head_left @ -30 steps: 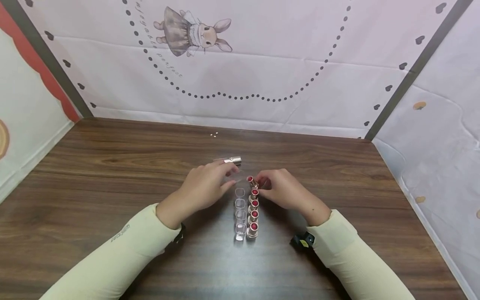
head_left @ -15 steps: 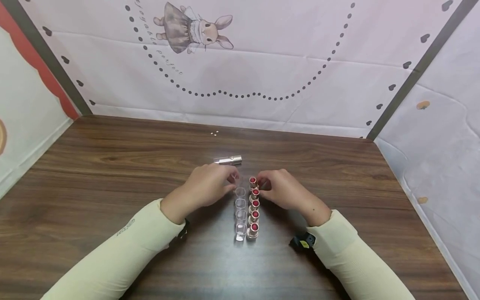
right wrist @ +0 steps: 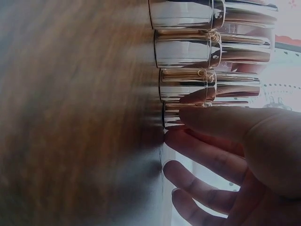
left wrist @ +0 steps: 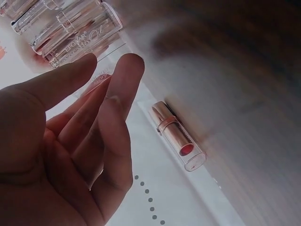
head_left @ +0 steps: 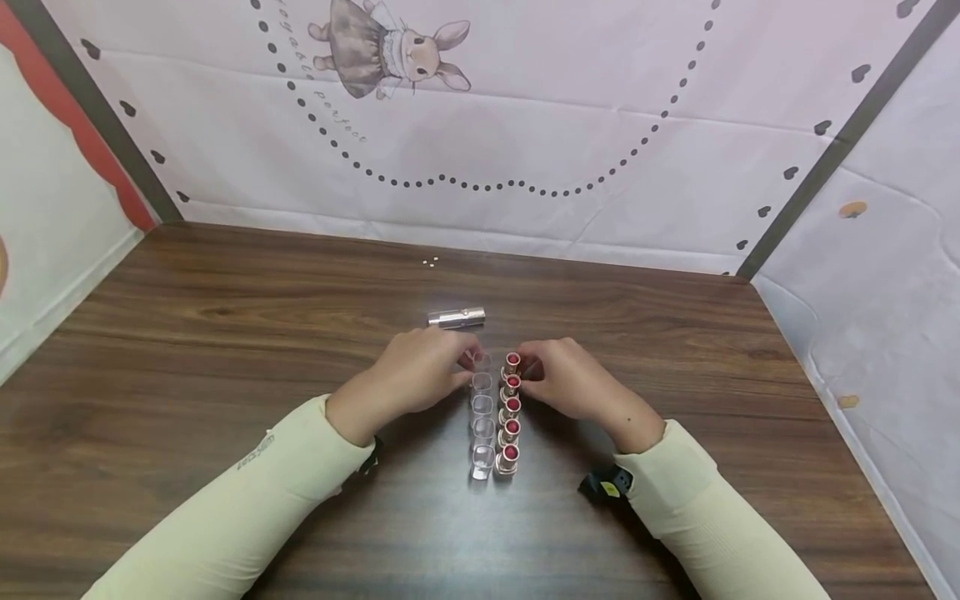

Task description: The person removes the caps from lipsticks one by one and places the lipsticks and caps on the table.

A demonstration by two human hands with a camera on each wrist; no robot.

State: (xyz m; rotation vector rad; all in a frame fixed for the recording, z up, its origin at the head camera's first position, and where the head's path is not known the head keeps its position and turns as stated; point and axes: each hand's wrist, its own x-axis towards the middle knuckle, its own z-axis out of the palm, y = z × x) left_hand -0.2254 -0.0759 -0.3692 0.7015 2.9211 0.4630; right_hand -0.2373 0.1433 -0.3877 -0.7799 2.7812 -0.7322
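Five or so would be a count, so simply: several open red lipsticks (head_left: 511, 428) in gold cases stand upright in a row. Along their left runs a parallel row of clear lipstick caps (head_left: 483, 429). At the far end of the cap row, my left hand (head_left: 423, 371) has its thumb and index finger around the last cap (head_left: 482, 361); the left wrist view shows the clear cap between these fingers. My right hand (head_left: 573, 383) pinches the farthest lipstick (right wrist: 173, 115) low on its gold base, thumb on the near side. Its other fingers (right wrist: 197, 181) are spread loosely.
Beyond the left hand, a capped lipstick (head_left: 457, 318) lies on its side on the wooden table (head_left: 225, 333). Several tiny white bits (head_left: 430, 262) lie near the back edge. A printed cloth wall (head_left: 525, 125) rises behind the table.
The left hand has brought a clear cap to the far end of the cap row. The right hand has straightened the farthest lipstick from tilted to upright, in line with the others.
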